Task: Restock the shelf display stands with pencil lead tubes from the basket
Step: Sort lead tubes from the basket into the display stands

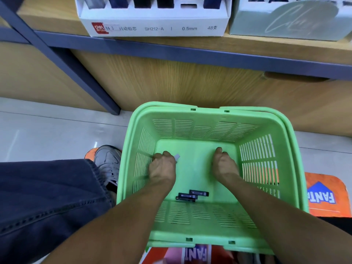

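Note:
A green plastic basket (213, 231) sits on the floor below the shelf. Both my hands reach down into it. My left hand (162, 168) is at the left of the basket floor, fingers curled round a pale pencil lead tube (177, 156) whose end pokes out to the right. Over the right of the basket floor, my right hand (224, 164) has its fingers curled under; whatever is beneath them is hidden. Three black lead tubes (192, 195) lie loose near the basket's front wall. The white display stand (152, 25), marked 0.5mm, stands on the shelf above with dark tubes in its slots.
A pale green display box (285, 21) stands right of the white stand on the wooden shelf (190, 54). My leg in dark jeans (47, 197) and a grey shoe (108, 161) are left of the basket. Orange printed packaging (323, 195) lies under and right of it.

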{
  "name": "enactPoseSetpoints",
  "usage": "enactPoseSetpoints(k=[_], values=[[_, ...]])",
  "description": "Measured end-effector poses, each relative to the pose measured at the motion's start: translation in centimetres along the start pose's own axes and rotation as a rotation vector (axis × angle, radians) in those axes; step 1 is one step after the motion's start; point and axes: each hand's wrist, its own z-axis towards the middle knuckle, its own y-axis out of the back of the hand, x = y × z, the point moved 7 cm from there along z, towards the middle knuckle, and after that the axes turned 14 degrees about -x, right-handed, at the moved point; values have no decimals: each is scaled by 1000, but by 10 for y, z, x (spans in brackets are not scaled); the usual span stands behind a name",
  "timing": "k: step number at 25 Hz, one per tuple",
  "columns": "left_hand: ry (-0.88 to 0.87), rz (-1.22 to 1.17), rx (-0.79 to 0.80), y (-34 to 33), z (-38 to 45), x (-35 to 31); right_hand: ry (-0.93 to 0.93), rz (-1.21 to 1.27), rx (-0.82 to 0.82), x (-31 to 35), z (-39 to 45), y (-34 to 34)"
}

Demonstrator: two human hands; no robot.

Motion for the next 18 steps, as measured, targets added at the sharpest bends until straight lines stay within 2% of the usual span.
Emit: enactPoseSetpoints(k=[3,6,10,14,16,18], values=[[38,-8,32,-9,-6,0,132,-40,17,16,-2,-11],[134,-115,53,-14,-8,7,161,3,59,24,0,-16],[78,-202,100,-20,-3,4,176,74,95,33,-2,-19],[32,-268,119,-24,4,3,96,269,111,36,-1,-19],[158,-501,175,-28,8,3,7,435,154,36,1,-18],[326,-870,269,-29,10,-5,-184,743,282,34,-2,-17]])
